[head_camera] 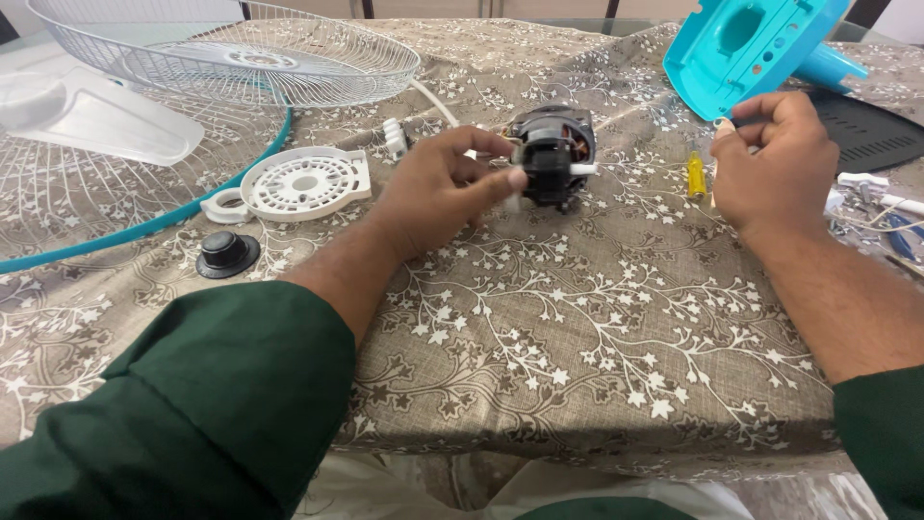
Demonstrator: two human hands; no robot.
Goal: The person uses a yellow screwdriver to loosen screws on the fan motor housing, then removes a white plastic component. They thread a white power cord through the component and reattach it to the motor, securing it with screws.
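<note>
Left hand grips the black fan motor at mid-surface, thumb and fingers closed on its near-left side; motor rests on the patterned cloth covering the surface. Copper windings visible on the motor's top; a short white shaft sticks out on its right.

Right hand to the right, fingers curled shut, pinching a small pale piece, possibly a screwdriver handle or a small fitting; too hidden to tell. A yellow-handled screwdriver lies just left of that hand on the cloth.

Far right: turquoise fan housing, tilted. Far left: white wire guard stacked over a second guard with a teal rim; clear fan blade between them. Near those: round white vented cover and a black knob. Dark green sleeves on both arms.
</note>
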